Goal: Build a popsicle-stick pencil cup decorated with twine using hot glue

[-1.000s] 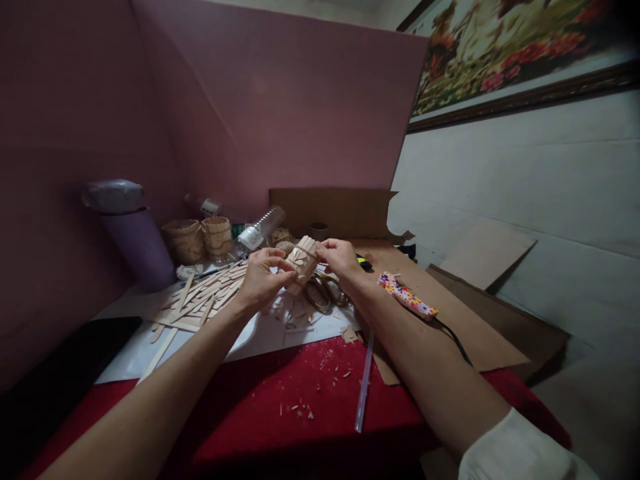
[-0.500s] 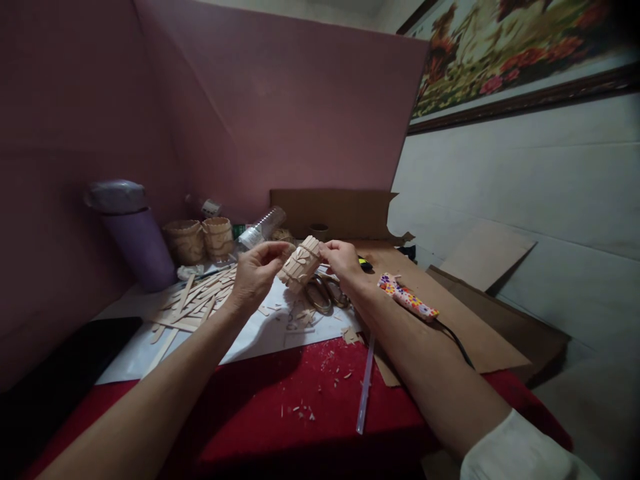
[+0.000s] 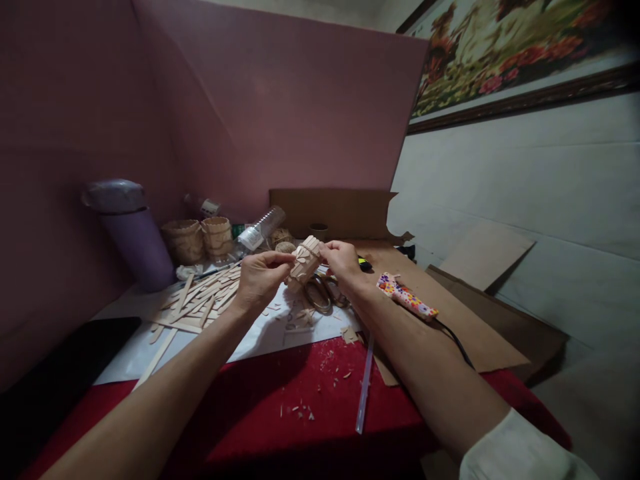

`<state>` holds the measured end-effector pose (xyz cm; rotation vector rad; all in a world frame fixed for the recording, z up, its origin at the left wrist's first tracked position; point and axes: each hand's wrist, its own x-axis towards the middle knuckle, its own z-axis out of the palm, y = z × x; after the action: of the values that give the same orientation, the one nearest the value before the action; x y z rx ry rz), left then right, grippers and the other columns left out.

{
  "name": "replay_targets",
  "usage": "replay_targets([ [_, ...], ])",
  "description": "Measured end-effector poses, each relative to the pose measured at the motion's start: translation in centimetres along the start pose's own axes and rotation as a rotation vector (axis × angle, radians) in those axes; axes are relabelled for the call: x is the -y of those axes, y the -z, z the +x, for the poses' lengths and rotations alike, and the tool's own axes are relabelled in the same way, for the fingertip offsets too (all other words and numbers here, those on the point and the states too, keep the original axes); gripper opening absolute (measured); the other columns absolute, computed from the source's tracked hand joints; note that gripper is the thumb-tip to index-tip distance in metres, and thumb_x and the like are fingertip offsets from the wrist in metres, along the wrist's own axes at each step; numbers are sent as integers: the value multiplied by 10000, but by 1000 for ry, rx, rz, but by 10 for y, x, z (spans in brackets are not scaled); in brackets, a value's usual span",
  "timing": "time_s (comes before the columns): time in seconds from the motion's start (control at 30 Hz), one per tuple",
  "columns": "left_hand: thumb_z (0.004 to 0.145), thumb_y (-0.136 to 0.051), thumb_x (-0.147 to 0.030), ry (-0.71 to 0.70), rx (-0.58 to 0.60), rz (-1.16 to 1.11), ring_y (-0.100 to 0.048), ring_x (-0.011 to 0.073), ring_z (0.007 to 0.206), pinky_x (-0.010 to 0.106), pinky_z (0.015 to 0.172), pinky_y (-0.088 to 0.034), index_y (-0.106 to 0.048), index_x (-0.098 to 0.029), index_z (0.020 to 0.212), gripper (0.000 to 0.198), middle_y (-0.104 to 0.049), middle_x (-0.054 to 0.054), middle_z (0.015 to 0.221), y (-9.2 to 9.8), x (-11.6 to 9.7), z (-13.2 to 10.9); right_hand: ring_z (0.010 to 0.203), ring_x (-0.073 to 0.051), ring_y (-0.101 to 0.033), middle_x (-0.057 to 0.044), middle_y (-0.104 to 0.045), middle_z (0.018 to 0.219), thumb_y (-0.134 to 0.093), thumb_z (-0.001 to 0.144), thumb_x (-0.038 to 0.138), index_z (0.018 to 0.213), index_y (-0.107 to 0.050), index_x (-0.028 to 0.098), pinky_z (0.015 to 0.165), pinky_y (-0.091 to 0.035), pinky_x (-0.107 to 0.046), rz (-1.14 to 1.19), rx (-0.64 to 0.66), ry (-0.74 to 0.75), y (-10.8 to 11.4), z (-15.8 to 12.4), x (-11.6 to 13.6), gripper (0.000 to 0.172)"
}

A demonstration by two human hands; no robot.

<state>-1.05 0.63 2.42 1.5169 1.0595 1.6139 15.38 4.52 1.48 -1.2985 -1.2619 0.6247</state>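
Observation:
A small cup made of wooden craft sticks [image 3: 304,261] is held tilted above the table between both hands. My left hand [image 3: 260,279] has its fingers curled round the cup's lower left side. My right hand [image 3: 341,260] pinches the cup's upper right edge. Under the hands lie scissors [image 3: 323,292] on a white sheet [image 3: 250,340]. Loose wooden sticks [image 3: 200,301] are scattered on the sheet left of my left hand.
A patterned glue gun [image 3: 407,297] with a black cord lies on brown cardboard [image 3: 470,333] to the right. A glue stick [image 3: 363,387] rests on the red cloth [image 3: 300,413]. Two finished stick cups [image 3: 200,239], a purple flask [image 3: 131,233] and a plastic bottle [image 3: 260,228] stand at the back.
My left hand's fingers opened off the cup half a second ago and have closed round it again. The cup has turned slightly between the hands.

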Motion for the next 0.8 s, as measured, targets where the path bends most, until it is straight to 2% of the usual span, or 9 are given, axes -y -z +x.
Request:
replay_targets([
  [0.13, 546, -696, -143, 95, 46, 7, -559, 130, 463, 252, 480, -442, -769, -164, 619, 105, -680, 23, 538, -2, 4, -1, 624, -161, -526, -29, -627, 660, -615, 741, 433, 621, -610, 197, 542, -373, -264, 1, -10, -8, 0, -2, 1, 264],
  [0.2, 545, -713, -157, 95, 57, 40, -556, 131, 470, 253, 487, -441, -754, -165, 598, 67, -669, 21, 529, -1, 6, 0, 622, -157, -521, -25, -621, 654, -610, 748, 433, 621, -611, 197, 543, -372, -262, 1, -9, -14, 0, -3, 3, 268],
  [0.43, 594, -708, -158, -52, 82, 149, -592, 155, 581, 261, 554, -455, -735, -177, 605, 35, -690, 37, 615, 1, 16, 4, 624, -152, -521, -33, -641, 671, -625, 770, 368, 618, -630, 182, 538, -386, -261, -6, -19, -56, 0, -7, 12, 239],
  [0.67, 657, -655, -106, -237, 86, 249, -596, 147, 625, 256, 590, -443, -762, -179, 688, 133, -696, 27, 671, 1, 17, 2, 602, -137, -522, -13, -644, 645, -632, 764, 353, 621, -654, 166, 551, -392, -253, -4, -36, -76, 0, -8, 13, 237],
  [0.8, 673, -665, -112, -242, 101, 310, -627, 165, 642, 269, 606, -468, -759, -177, 693, 115, -717, 36, 690, 2, 20, 3, 591, -130, -506, -6, -625, 627, -633, 757, 367, 608, -641, 166, 540, -366, -247, 2, -53, -80, -2, -8, 12, 250],
])
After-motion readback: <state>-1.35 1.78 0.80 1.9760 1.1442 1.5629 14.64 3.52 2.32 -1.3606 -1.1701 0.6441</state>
